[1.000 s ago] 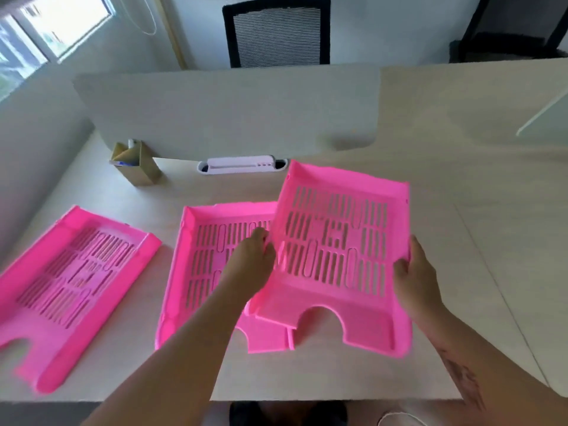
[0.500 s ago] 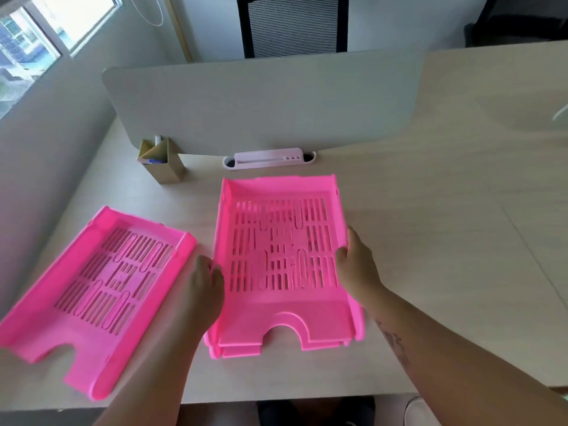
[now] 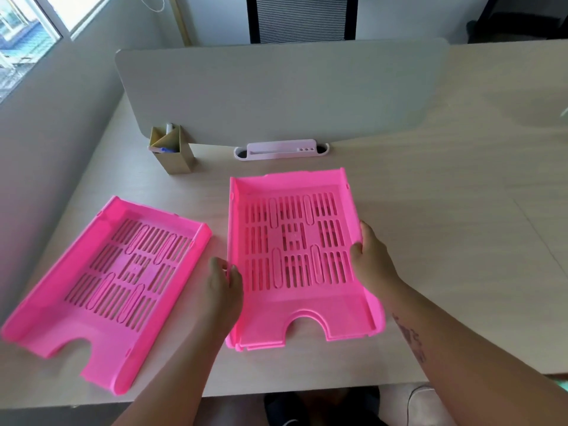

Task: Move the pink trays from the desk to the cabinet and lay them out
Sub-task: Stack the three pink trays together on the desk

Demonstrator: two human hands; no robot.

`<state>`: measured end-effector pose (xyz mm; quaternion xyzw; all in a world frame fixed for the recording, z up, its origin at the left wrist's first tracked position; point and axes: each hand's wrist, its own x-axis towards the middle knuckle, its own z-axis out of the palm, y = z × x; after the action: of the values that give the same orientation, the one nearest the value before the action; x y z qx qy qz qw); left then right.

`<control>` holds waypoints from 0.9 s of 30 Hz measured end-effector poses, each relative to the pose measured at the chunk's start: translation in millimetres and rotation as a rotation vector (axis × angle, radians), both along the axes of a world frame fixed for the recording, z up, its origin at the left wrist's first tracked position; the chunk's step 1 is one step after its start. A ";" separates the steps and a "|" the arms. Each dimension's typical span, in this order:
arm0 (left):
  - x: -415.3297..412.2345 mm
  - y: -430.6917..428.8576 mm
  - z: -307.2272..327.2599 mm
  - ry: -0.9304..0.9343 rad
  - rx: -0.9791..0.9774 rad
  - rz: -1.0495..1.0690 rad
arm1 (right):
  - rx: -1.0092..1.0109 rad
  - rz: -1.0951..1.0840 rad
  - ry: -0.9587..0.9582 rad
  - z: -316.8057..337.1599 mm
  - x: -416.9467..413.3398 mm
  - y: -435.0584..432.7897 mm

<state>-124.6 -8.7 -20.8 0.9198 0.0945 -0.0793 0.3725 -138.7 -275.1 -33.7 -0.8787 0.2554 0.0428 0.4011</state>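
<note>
On the desk [image 3: 430,241], two nested trays [image 3: 295,250] lie before the divider panel [image 3: 276,93], a single tray [image 3: 107,287] to their left, a pen holder [image 3: 172,152] behind it, hands at the stack's sides.

Three pink trays show on the desk [image 3: 430,241]: one lone tray [image 3: 104,290] lies at the left, and two are nested as a stack, the top tray [image 3: 295,247] over a lower tray [image 3: 261,345] whose front edge peeks out beneath. Two hands are in view, the left hand [image 3: 222,290] and the right hand [image 3: 373,262]. One pen holder [image 3: 173,152], one white cable tray [image 3: 281,149], one divider panel [image 3: 276,93] and one office chair [image 3: 302,18] make up the rest.
</note>
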 end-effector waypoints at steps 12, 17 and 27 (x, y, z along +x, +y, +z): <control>-6.8 -0.2 12.1 0.065 -0.070 -0.004 | 0.009 0.098 0.033 6.8 -2.3 -1.3; -11.7 21.0 30.9 -0.035 -0.014 0.076 | -0.367 0.269 -0.194 25.9 11.5 13.9; -48.5 129.8 49.2 -0.115 0.242 0.199 | -0.051 0.615 -0.332 68.8 23.4 177.7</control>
<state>-173.1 121.1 28.4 0.9471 0.1726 0.0226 0.2696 -115.3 -97.4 35.1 -0.9192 -0.0891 0.0118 0.3835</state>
